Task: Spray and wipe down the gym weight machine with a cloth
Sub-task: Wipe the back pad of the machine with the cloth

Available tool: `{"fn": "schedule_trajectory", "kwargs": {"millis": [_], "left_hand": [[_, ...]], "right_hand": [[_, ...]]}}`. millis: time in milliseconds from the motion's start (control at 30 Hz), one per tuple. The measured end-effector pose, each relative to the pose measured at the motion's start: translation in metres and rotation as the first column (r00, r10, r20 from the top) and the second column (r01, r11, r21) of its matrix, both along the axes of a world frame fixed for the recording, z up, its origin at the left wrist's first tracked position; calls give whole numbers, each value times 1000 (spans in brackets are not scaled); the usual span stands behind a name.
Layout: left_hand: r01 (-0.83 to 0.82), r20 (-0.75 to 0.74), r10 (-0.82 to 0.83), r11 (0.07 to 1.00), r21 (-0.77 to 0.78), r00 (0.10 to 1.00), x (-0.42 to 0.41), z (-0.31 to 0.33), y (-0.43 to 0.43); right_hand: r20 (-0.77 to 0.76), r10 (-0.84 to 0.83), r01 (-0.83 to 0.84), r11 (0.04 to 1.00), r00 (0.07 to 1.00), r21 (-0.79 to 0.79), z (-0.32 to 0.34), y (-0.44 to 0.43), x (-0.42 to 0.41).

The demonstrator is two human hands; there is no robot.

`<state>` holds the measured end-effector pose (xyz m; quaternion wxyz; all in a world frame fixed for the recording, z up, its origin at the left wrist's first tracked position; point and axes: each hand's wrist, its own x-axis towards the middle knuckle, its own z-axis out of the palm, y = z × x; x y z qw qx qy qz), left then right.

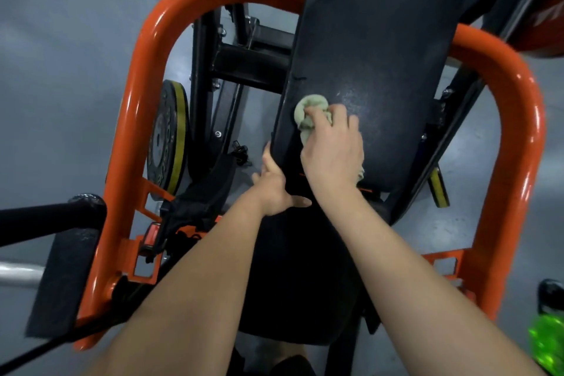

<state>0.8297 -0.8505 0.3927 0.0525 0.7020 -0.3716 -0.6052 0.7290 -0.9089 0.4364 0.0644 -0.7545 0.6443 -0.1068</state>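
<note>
A long black back pad (384,40) of the orange-framed weight machine (146,94) fills the middle of the view, speckled with spray droplets near its lower part. My right hand (332,146) grips a bunched pale green cloth (309,113) and presses it onto the pad's lower left area. My left hand (274,186) holds the pad's lower left edge, thumb on the front face and fingers wrapped behind. Below my arms lies the black seat pad (299,278). A green spray bottle (549,342) with a black top shows at the bottom right corner, away from both hands.
A black weight plate with a yellow rim (168,137) hangs on the left behind the orange tube. A black bar end (61,214) and a black flat pad (61,281) stick out at the lower left. A seat belt with a red buckle (152,235) hangs there. Grey floor surrounds the machine.
</note>
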Motion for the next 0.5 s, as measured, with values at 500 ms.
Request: {"fn": "schedule_trajectory", "kwargs": {"millis": [500], "left_hand": [[10, -5, -10, 1000, 4, 1000, 1, 2, 1]], "right_hand": [[148, 80, -38, 962, 986, -271, -17, -108, 26]]}}
